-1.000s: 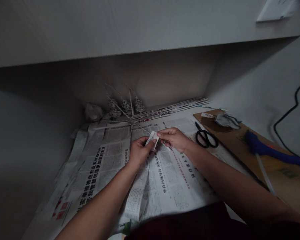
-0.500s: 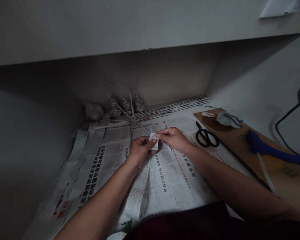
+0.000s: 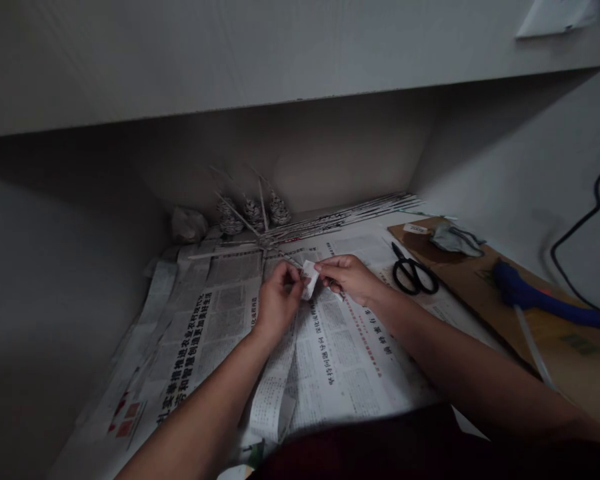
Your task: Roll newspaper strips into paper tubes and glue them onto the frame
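1. Left hand: fingers curled, pinching the left edge of the paper strip. Keep this grip firm and low over the newspaper.
2. Strip: small, white, folded at its top end, held between both hands just above the surface.
3. Right hand: fingertips pinching the strip's right edge. Roll tightly and evenly.
4. Scissors lie just right, untouched.
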Demonstrator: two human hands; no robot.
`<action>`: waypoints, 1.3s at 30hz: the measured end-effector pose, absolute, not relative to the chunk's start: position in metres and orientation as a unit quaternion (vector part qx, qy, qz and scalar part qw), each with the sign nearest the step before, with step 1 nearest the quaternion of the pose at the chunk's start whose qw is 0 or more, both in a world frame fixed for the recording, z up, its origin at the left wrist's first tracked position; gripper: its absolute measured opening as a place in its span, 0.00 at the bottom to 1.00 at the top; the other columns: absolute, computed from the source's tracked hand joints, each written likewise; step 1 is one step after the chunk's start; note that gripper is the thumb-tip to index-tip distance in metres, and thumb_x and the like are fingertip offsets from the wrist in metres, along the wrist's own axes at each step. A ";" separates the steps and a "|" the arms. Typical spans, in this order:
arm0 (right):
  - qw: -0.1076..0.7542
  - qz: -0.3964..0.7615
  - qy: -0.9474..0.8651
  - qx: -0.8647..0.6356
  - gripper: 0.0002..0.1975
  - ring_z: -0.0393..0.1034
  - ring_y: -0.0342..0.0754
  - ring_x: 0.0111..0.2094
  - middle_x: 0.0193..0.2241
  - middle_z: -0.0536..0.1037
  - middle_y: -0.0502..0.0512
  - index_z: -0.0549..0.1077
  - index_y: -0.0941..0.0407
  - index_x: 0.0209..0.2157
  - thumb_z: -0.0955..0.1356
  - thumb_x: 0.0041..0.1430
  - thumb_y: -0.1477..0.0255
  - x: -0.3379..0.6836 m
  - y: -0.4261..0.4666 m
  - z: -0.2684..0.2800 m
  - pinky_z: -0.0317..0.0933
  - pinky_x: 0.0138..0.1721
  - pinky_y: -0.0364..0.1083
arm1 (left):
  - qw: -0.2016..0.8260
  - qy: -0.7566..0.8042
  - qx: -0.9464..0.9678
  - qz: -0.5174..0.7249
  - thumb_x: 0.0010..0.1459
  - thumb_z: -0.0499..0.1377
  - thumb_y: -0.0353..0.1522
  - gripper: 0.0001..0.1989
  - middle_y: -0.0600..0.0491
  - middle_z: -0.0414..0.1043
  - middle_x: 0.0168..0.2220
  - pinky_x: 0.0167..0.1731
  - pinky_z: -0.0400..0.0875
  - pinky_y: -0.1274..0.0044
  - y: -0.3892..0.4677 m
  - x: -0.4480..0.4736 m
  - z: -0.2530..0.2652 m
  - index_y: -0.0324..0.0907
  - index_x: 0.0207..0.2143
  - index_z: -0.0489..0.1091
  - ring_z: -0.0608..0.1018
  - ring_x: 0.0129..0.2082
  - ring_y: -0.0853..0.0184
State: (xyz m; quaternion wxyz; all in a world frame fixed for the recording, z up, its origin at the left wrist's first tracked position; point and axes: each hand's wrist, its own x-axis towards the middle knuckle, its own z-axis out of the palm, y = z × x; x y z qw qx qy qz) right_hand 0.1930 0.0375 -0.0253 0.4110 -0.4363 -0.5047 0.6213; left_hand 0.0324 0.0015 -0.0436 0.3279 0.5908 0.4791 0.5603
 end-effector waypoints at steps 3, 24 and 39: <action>0.405 0.625 -0.510 -0.431 0.15 0.55 0.35 0.14 0.16 0.67 0.47 0.74 0.62 0.25 0.73 0.43 0.63 0.194 0.039 -0.028 0.42 0.13 0.38 | 0.349 0.456 0.621 0.533 0.52 0.58 0.31 0.04 0.51 0.74 0.30 0.40 0.66 0.74 0.000 0.033 -0.041 0.43 0.26 0.72 0.74 0.33 0.66; 0.381 0.696 -0.514 -0.327 0.14 0.59 0.37 0.21 0.21 0.70 0.50 0.76 0.61 0.28 0.74 0.45 0.64 0.199 0.038 -0.021 0.49 0.18 0.38 | 0.413 0.459 0.548 0.564 0.52 0.59 0.31 0.10 0.49 0.78 0.39 0.47 0.66 0.73 0.003 0.031 -0.036 0.44 0.36 0.78 0.76 0.41 0.64; 0.383 0.669 -0.548 -0.323 0.15 0.58 0.36 0.18 0.20 0.70 0.49 0.77 0.61 0.31 0.73 0.47 0.63 0.202 0.039 -0.018 0.50 0.16 0.37 | 0.414 0.445 0.585 0.536 0.52 0.59 0.30 0.11 0.49 0.77 0.41 0.47 0.66 0.71 0.003 0.028 -0.035 0.45 0.38 0.78 0.76 0.42 0.64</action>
